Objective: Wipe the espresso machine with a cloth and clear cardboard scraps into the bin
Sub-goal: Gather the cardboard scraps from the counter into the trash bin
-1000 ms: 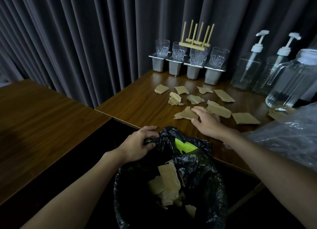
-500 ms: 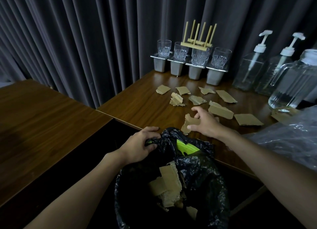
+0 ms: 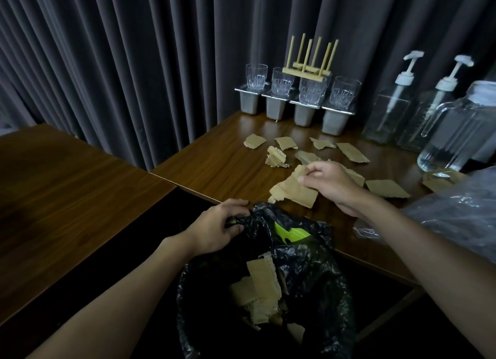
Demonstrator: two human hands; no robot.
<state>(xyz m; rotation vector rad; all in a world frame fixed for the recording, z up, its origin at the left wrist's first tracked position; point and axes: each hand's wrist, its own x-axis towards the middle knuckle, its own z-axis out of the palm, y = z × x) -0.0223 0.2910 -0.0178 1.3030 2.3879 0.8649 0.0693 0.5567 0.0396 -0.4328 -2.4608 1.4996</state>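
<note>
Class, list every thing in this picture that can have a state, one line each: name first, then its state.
Left hand: gripping the rim of the bin bag.
Right hand: pinching the large cardboard scrap.
Large cardboard scrap: held, not yet in the bin.
Bin bag: open, binned scraps inside.
Loose scraps: lying on the table.
Glasses: upright on metal stands.
Pitcher: lid on.
</note>
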